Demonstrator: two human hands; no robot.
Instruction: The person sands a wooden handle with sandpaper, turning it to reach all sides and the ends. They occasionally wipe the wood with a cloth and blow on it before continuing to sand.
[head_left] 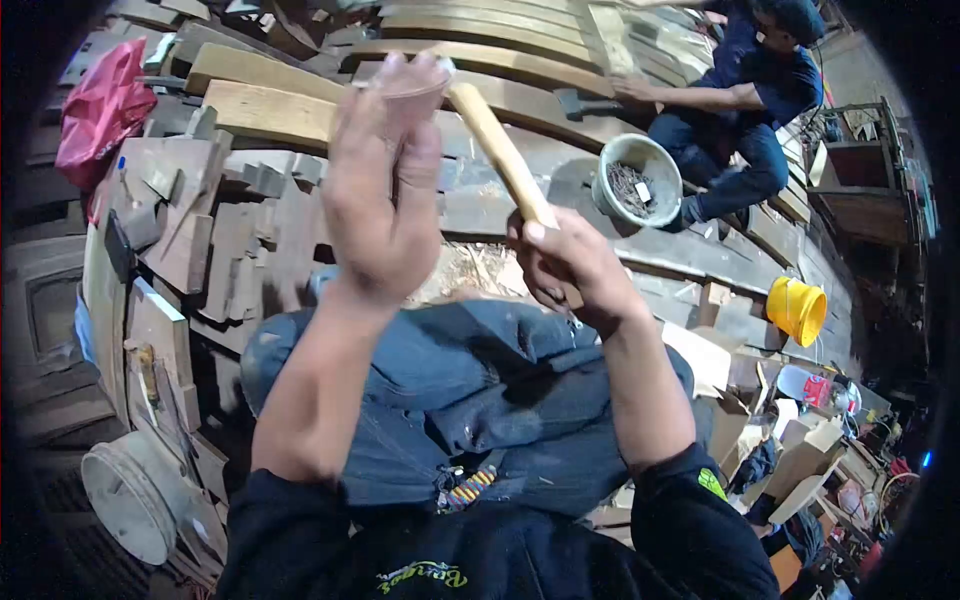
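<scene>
My right hand [580, 262] is closed around the lower end of a pale wooden stick [500, 150], smooth and handle-like, which slants up and to the left above my lap. Its upper end stands close beside the fingertips of my left hand [385, 190]. That left hand is raised with its fingers stretched out and slightly blurred by motion. A small whitish spot shows at its fingertips, too blurred to name. Wood shavings [470, 275] lie on the floor between my wrists, just beyond my crossed legs [480, 380].
Opposite me on the right sits another person [740, 100], with a hand at a hatchet [587, 105]. Between us stands a white bucket [637, 180] of nails. Long planks [480, 60] lie ahead. A yellow bucket [797, 310] is at right, a white bucket [130, 500] at lower left.
</scene>
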